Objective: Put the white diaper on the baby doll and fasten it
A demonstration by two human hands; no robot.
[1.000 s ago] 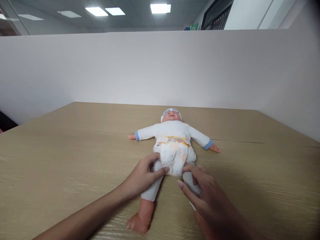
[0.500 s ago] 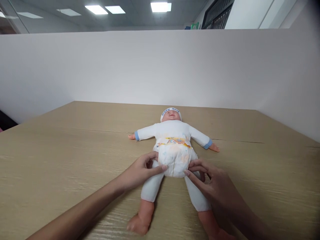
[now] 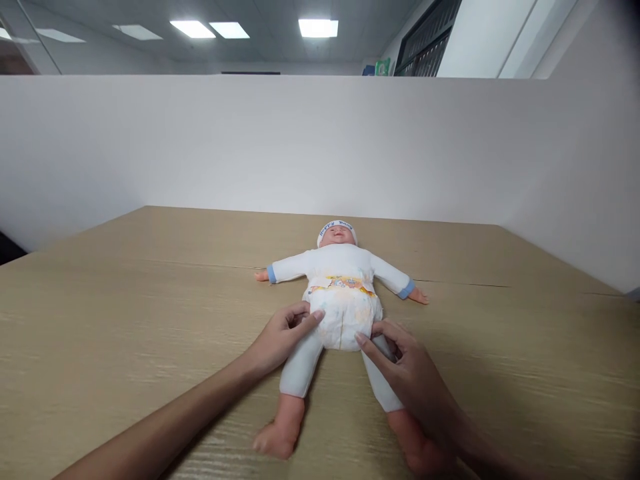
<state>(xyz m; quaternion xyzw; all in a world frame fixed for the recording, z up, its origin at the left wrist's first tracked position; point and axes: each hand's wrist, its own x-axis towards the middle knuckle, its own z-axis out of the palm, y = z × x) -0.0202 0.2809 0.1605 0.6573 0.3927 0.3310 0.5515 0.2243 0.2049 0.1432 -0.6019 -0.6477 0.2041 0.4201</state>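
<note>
Potentially, in the head view, uneven pulling at the leg edges skews the diaper (image 3: 343, 323) on the baby doll (image 3: 340, 259). The diaper lies around the hips, above the counter (image 3: 150, 300), between the left fingers (image 3: 309, 325) and right fingers (image 3: 371, 350). Both sets curl, partly open, at opposite leg edges; any pinch is indeterminable.

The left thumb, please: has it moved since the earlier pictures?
Yes, the left thumb has moved farther up the white printed diaper, toward the far edge of the tan wooden table.
</note>
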